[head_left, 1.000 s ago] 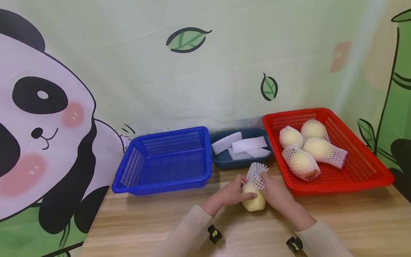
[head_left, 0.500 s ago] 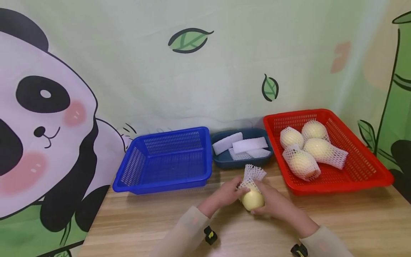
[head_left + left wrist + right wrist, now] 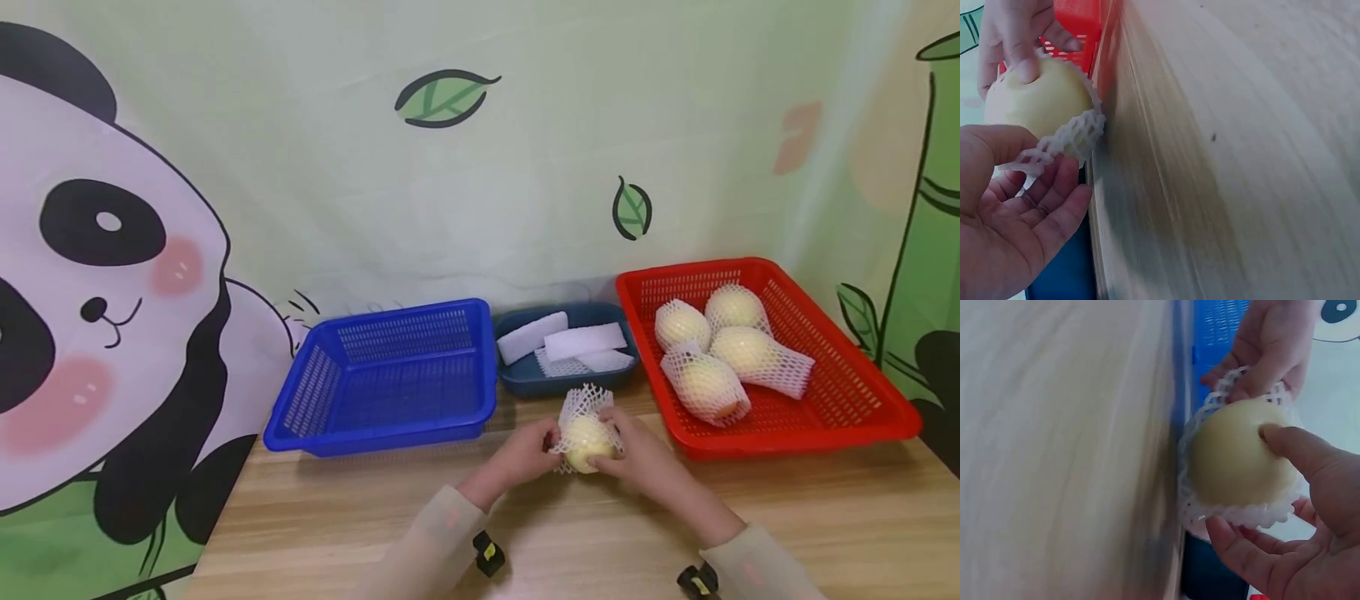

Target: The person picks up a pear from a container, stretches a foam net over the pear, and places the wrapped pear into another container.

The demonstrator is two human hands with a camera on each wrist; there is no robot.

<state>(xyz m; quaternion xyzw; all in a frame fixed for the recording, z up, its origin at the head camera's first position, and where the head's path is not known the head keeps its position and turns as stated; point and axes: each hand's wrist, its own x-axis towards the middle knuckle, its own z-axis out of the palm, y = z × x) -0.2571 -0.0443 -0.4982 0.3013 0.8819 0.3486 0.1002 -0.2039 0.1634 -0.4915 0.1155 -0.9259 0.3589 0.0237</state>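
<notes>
A pale yellow round fruit (image 3: 587,450) sits partly inside a white foam net sleeve (image 3: 588,402) above the front of the table. My left hand (image 3: 527,454) pinches the sleeve's edge between thumb and fingers, as the left wrist view shows at the stretched net (image 3: 1072,134). From the other side my right hand (image 3: 643,460) holds the fruit, thumb pressed on its bare face near a small hollow in the right wrist view. The right fingers (image 3: 1241,550) lie under the net's scalloped rim. Net covers the fruit's far side; the face toward me is bare.
A blue basket (image 3: 375,437) stands at left. Behind the hands, a dark blue tray (image 3: 570,385) holds folded white foam sleeves (image 3: 585,340). At right, a red basket (image 3: 840,400) contains several net-wrapped fruits (image 3: 705,383). A printed panda cloth (image 3: 525,167) hangs behind the table.
The fruit has turned and risen slightly within the hands. Its net, earlier bunched above it, now spreads around its sides; my left hand has shifted from the fruit to the net's edge.
</notes>
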